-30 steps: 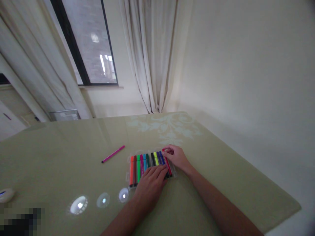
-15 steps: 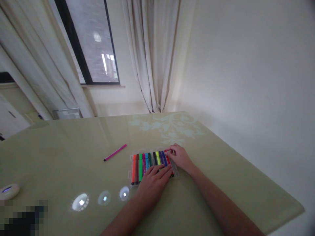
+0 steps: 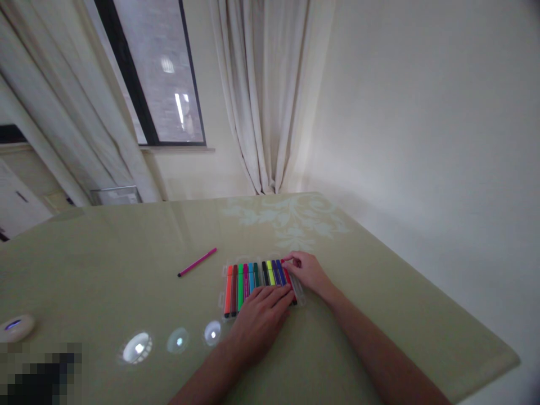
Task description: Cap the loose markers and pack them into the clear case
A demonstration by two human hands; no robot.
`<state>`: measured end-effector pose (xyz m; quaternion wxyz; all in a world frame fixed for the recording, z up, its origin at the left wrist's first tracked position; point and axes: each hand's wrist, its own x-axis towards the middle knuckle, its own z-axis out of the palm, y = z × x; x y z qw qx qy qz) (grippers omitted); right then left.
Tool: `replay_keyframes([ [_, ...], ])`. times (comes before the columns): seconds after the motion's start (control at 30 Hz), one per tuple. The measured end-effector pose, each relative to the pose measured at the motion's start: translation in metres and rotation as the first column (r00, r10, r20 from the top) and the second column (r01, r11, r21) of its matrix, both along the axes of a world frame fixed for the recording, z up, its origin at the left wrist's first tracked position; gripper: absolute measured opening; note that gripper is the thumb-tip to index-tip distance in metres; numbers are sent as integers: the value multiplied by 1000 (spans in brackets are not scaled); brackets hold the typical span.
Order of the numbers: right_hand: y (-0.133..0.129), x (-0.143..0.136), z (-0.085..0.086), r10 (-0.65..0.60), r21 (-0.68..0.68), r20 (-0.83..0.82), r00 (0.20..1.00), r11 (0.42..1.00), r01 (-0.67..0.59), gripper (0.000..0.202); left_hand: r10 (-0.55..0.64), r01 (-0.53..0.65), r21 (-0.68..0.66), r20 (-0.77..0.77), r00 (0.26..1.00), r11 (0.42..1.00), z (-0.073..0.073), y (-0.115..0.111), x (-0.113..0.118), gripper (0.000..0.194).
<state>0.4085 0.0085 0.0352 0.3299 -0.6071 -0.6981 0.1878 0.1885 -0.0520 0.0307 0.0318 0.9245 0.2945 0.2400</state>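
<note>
A clear plastic case [image 3: 221, 300] holds a row of several felt-tip markers, among them an orange marker [image 3: 229, 287], a green marker [image 3: 240, 284] and a yellow marker [image 3: 270, 271]. My left hand [image 3: 264, 309] lies flat across the lower part of the row with its fingers stretched out. It covers the lower ends of many markers. At the row's right end, my right hand [image 3: 306, 271] has thumb and forefinger closed at the top of a red marker [image 3: 287, 277]. A magenta marker [image 3: 197, 262] lies on the table, left of and beyond the case.
The glossy table [image 3: 126, 270] has an edge along the wall [image 3: 434, 140] at right. A white rounded device [image 3: 16, 328] sits at the far left, near a blurred dark patch. A curtain [image 3: 270, 101] and a window [image 3: 160, 73] are behind the table.
My right hand has lowered very slightly at the red marker's top, and my left fingers have shifted a little. The case and the loose magenta marker stay in place.
</note>
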Motion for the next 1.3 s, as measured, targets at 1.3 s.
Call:
replay_keyframes([
  [1.3, -30, -34, 35, 111, -20, -776, 621, 980, -200, 36, 210, -198, -76, 231, 950, 977, -3, 3, -9, 26],
])
